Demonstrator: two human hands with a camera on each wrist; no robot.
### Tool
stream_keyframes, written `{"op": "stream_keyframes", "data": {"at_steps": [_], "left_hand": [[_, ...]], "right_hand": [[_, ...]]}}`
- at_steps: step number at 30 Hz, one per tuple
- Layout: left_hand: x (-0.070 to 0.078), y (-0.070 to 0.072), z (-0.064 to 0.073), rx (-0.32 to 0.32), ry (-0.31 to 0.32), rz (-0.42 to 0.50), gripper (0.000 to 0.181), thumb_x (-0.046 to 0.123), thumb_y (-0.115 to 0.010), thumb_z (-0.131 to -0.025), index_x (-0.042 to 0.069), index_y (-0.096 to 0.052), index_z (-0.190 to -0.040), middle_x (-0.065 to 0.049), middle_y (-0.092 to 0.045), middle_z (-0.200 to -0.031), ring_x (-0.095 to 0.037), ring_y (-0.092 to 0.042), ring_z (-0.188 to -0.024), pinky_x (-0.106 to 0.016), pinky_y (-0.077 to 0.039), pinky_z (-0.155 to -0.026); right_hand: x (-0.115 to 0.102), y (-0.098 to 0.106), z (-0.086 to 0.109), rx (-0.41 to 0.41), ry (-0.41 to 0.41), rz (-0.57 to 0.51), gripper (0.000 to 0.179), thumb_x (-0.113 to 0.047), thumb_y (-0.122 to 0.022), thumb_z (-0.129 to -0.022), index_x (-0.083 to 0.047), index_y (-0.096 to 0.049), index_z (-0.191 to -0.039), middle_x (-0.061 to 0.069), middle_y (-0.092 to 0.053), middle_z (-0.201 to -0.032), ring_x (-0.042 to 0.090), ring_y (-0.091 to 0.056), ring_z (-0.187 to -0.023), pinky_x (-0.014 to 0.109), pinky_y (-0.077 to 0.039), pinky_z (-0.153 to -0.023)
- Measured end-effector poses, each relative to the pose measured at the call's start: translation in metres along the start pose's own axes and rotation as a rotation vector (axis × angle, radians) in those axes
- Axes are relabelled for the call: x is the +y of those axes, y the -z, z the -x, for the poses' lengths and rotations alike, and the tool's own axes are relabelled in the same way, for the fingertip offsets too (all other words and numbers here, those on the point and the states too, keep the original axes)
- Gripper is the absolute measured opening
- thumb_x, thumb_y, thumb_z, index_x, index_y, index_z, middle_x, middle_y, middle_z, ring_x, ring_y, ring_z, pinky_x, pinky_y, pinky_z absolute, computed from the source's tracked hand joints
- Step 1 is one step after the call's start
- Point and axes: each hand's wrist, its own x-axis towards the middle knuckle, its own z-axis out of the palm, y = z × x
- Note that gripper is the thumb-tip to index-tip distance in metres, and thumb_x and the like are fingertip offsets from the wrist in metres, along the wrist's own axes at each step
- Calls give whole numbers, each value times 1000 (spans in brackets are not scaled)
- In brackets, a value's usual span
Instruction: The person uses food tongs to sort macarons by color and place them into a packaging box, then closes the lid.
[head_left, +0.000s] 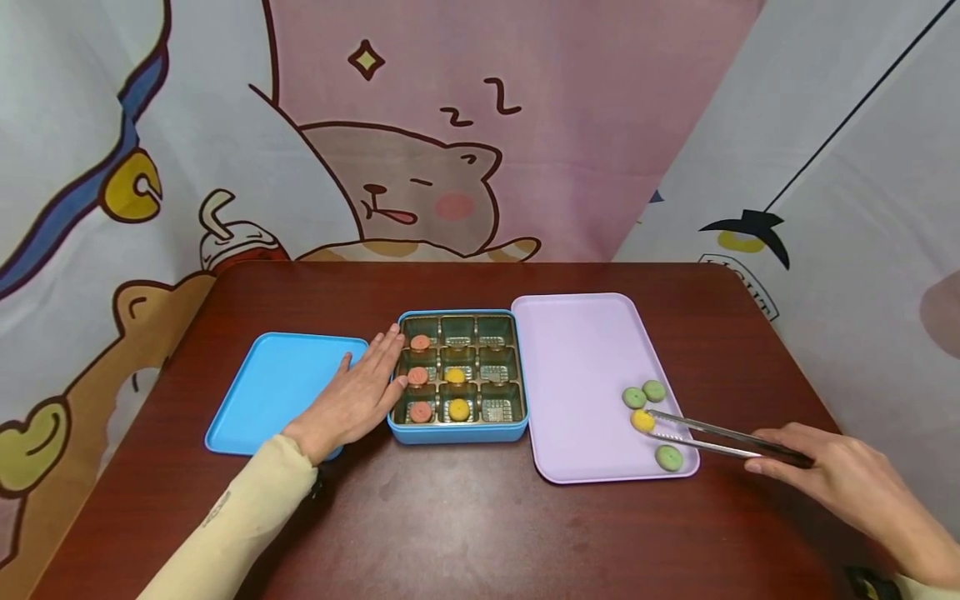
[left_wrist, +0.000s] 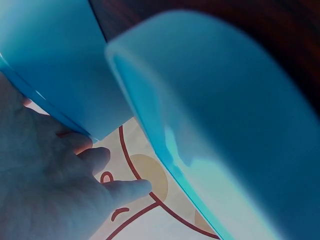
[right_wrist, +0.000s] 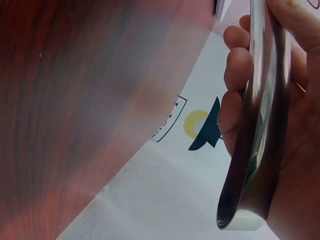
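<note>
My right hand [head_left: 847, 479] grips a pair of metal tongs [head_left: 720, 437], whose bent end shows large in the right wrist view. The tongs' tips are at a yellow round piece [head_left: 642, 421] on the lilac tray [head_left: 585, 375]; whether they squeeze it I cannot tell. Against the left side of a blue box [head_left: 459, 434] rests my left hand [head_left: 352, 400], fingers extended along its rim. Inside the box is a gold divided insert. Its left column holds three pink pieces [head_left: 421, 412]; the middle column holds two yellow pieces [head_left: 459, 409], in the middle and front compartments.
Three green pieces lie on the tray near the tongs, one green piece [head_left: 669, 457] in front and two behind. A blue lid [head_left: 277, 392] lies on the brown table [head_left: 450, 517], left of the box and partly under my left forearm. A printed cloth [head_left: 585, 125] hangs behind.
</note>
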Motion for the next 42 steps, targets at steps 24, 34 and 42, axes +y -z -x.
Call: {"op": "stream_keyframes", "data": {"at_steps": [24, 34, 42], "left_hand": [[-1, 0, 1, 1, -4, 8, 69, 39, -40, -113, 6, -12, -167, -8, -3, -174, -31, -9, -159, -71, -14, -118], [-1, 1, 0, -5, -15, -1, 68, 39, -37, -113, 6, -12, -167, -8, -2, -174, -32, -11, -159, -72, -15, -118], [-1, 0, 0, -5, -13, 0, 68, 38, -38, -113, 6, -12, -167, -8, -2, -174, -31, -10, -159, -71, -15, -118]], "right_hand": [[-9, -5, -8, -16, 64, 39, 45, -47, -93, -69, -17, -79, -100, -6, -64, -84, 6, -45, -63, 33, -39, -50], [-10, -8, -12, 22, 118, 48, 41, -44, -93, -68, -18, -80, -97, -8, -65, -82, 2, -42, -61, 28, -35, -48], [-11, -7, -18, 75, 145, 23, 40, -43, -94, -66, -18, -80, -96, -5, -68, -83, 2, -45, -60, 30, -37, -47]]}}
